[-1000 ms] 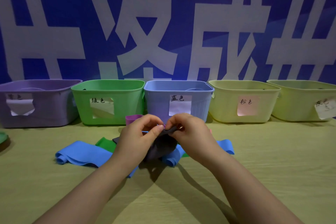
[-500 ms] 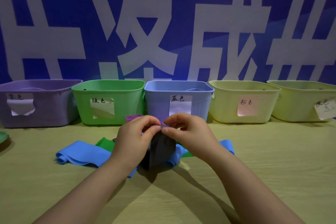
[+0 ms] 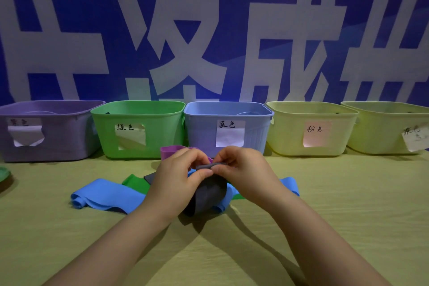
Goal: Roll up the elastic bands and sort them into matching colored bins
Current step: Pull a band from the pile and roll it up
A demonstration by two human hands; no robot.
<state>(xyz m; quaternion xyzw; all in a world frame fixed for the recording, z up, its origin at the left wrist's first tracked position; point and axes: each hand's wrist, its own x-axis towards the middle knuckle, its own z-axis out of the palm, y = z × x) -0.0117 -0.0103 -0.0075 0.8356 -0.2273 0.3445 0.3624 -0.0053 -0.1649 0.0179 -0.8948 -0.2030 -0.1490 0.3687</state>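
Note:
My left hand (image 3: 176,179) and my right hand (image 3: 246,169) both pinch the top edge of a dark grey elastic band (image 3: 209,195), which hangs down from my fingers to the table. Under it lie a blue band (image 3: 104,194), a green band (image 3: 135,183) and a purple band (image 3: 171,151) just behind my left hand. Along the back stand a purple bin (image 3: 46,132), a green bin (image 3: 139,111), a blue bin (image 3: 202,127) and two pale yellow bins (image 3: 290,132) (image 3: 380,130), each with a paper label.
A blue wall banner with large white characters rises directly behind the bins. The edge of a green round object (image 3: 3,173) shows at the far left of the yellow-green table (image 3: 348,204).
My hands have drawn closer together at the top edge of the grey band, and the band hangs longer beneath them than one second ago. The other bands have not moved.

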